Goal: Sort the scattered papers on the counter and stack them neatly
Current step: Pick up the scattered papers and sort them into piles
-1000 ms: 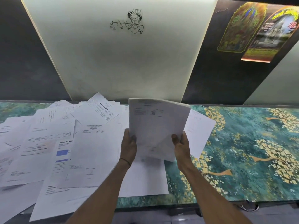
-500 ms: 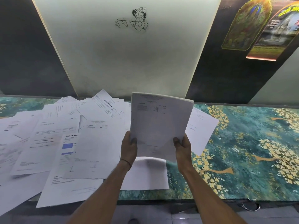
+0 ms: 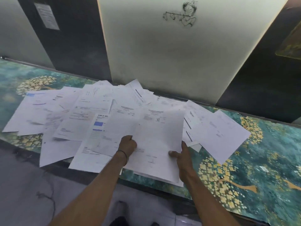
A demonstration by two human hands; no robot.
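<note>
**Both hands on a sheaf, loose sheets all round**

The person stands at the counter, teal w/ gold trees printed on it. Both hands clamp one stack of papers. The left hand curls round its left edge, a dark wristband on that wrist. The right hand pinches the right edge, thumb on top of the paper and a finger laid straight along the side.

The stack lies low over the counter's near edge, approx. flat; can't tell if it rests there or is just off the surface. Its long axis runs 6 to 12 o'clock, printed header at the 12 end, near end splayed so several sheet corners show.

From 9 to 12 o'clock of the stack the scattered papers overlap at all angles, incl. a sheet with blue blocks just beside the left hand. At 2 o'clock a lone white sheet lies skewed, its long axis approx. 10 to 4.

Behind, at 12, a pale wall panel carries a small line drawing. A notice hangs at 10 o'clock.
</note>
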